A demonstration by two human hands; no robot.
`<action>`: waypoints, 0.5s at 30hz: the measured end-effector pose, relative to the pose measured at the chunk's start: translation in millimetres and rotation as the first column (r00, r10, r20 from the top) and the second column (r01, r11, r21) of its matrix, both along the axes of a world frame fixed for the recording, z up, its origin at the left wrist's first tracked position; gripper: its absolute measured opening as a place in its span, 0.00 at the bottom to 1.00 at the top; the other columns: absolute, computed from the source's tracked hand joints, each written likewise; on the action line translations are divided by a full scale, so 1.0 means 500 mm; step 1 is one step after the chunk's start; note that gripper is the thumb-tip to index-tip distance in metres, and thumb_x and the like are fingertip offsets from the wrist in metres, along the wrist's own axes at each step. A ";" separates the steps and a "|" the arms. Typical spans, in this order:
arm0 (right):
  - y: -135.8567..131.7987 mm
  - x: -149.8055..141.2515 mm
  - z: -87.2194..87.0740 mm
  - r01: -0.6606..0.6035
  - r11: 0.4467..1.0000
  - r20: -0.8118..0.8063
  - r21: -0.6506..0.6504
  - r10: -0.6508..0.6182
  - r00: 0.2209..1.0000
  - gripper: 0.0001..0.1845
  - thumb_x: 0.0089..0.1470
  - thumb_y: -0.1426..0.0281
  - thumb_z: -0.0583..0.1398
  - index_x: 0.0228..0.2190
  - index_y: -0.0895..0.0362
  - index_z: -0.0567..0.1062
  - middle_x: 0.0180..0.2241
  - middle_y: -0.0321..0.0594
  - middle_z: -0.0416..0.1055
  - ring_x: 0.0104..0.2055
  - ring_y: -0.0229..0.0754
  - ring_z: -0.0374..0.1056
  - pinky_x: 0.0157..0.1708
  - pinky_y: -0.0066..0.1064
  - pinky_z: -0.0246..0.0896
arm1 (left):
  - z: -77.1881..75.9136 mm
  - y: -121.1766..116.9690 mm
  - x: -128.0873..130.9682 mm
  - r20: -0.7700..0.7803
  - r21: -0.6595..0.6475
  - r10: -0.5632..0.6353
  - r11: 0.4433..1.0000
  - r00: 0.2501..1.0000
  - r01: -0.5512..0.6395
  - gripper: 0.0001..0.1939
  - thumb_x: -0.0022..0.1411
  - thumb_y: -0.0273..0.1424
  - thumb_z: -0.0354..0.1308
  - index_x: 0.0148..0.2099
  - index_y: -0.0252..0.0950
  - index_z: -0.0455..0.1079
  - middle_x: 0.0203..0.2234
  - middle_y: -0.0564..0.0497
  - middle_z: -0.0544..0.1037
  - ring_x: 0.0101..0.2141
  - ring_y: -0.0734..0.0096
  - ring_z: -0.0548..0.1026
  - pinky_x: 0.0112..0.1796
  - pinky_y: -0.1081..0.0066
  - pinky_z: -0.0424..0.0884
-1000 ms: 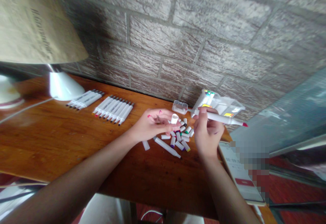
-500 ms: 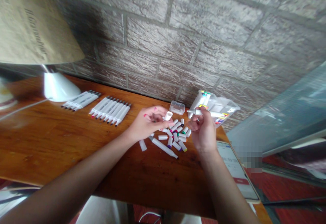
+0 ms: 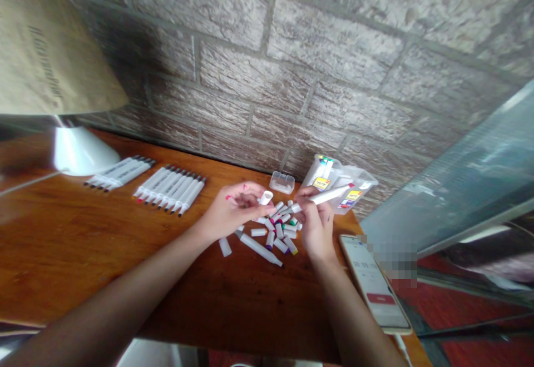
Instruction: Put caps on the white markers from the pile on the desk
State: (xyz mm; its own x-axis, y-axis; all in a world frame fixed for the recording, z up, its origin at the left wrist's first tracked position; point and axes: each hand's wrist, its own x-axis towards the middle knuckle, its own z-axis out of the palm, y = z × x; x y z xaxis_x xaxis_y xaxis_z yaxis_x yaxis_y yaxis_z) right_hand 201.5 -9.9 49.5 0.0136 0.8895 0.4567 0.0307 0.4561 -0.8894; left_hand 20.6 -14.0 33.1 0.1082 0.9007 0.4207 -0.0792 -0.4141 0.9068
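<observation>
White twin-tipped marker (image 3: pixel 334 193), one: lying in the right hand (image 3: pixel 316 223), to the right of the left hand and held above the desk (image 3: pixel 125 269); its long axis is slanting, the red tip pointing right and far, the greyish end pointing left and slightly near, toward the left hand (image 3: pixel 233 208). Right hand: the nearer to the marker, pinching its barrel between thumb and fingers. Left hand: partly curled, pinching one white cap (image 3: pixel 265 198) between thumb and fingers, the cap's round end facing right and far; cap and marker are standing apart. Loose caps (image 3: pixel 279 229), many: lying heaped between the hands. Second marker (image 3: pixel 258 249), one: lying near the heap, slanting right and near. Small clear box (image 3: pixel 282 182), one: sitting beyond the heap.
</observation>
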 end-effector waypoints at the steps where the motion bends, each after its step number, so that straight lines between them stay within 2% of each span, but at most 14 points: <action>1: -0.004 -0.001 0.001 0.010 0.999 0.066 0.049 -0.013 0.998 0.07 0.52 0.67 0.58 0.25 0.56 0.70 0.22 0.31 0.61 0.23 0.34 0.55 0.22 0.26 0.49 | 0.000 0.000 0.000 -0.006 0.004 0.001 1.000 1.000 -0.001 0.16 0.48 0.36 0.72 0.35 0.32 0.73 0.26 0.50 0.79 0.25 0.75 0.74 0.27 0.77 0.71; 5: -0.013 -0.004 0.005 0.008 0.985 0.182 0.171 -0.039 0.983 0.08 0.54 0.68 0.58 0.24 0.56 0.71 0.22 0.32 0.65 0.24 0.35 0.59 0.25 0.28 0.52 | -0.003 0.001 0.000 -0.011 0.019 0.015 1.000 1.000 -0.014 0.15 0.49 0.35 0.72 0.35 0.32 0.73 0.26 0.51 0.79 0.25 0.75 0.74 0.27 0.77 0.71; 15: -0.009 -0.001 -0.002 0.016 0.972 0.207 0.235 -0.066 0.976 0.08 0.56 0.71 0.57 0.25 0.56 0.71 0.23 0.32 0.66 0.25 0.36 0.61 0.27 0.28 0.54 | -0.002 0.000 0.000 0.016 -0.006 -0.001 1.000 1.000 0.002 0.14 0.48 0.33 0.72 0.35 0.33 0.74 0.26 0.51 0.80 0.26 0.73 0.77 0.28 0.76 0.73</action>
